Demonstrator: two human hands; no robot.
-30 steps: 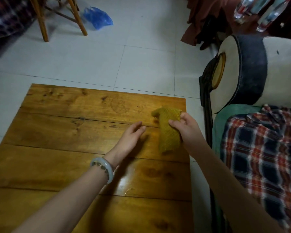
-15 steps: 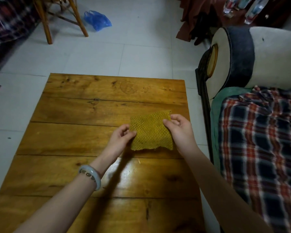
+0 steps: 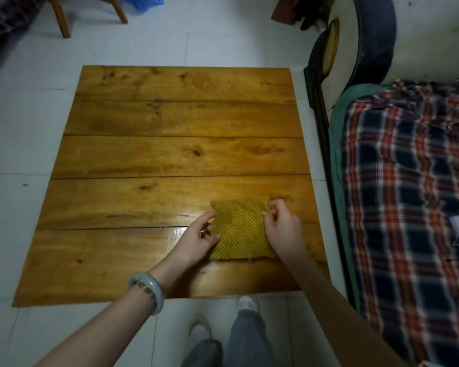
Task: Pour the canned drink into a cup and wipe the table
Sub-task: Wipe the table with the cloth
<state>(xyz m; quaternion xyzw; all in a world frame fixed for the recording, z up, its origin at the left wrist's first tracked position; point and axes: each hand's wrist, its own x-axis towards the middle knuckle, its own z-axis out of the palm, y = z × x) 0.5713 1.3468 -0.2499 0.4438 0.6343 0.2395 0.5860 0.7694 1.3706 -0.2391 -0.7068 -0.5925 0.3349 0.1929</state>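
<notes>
A yellow waffle-weave cloth (image 3: 241, 229) lies spread flat on the wooden table (image 3: 170, 154), near its front right corner. My left hand (image 3: 199, 238) pinches the cloth's left edge. My right hand (image 3: 282, 229) pinches its right edge with curled fingers. No can and no cup are in view.
A sofa with a plaid blanket (image 3: 408, 207) runs close along the table's right side. Its round armrest (image 3: 361, 43) stands at the back right. Chair legs (image 3: 61, 19) and a blue bag (image 3: 143, 4) are on the tiled floor beyond the table. My shoes (image 3: 247, 303) are below the front edge.
The cloth went from hanging in my right hand to lying spread on the table, with my left hand now holding its other edge. My view has pulled back, showing the whole table.
</notes>
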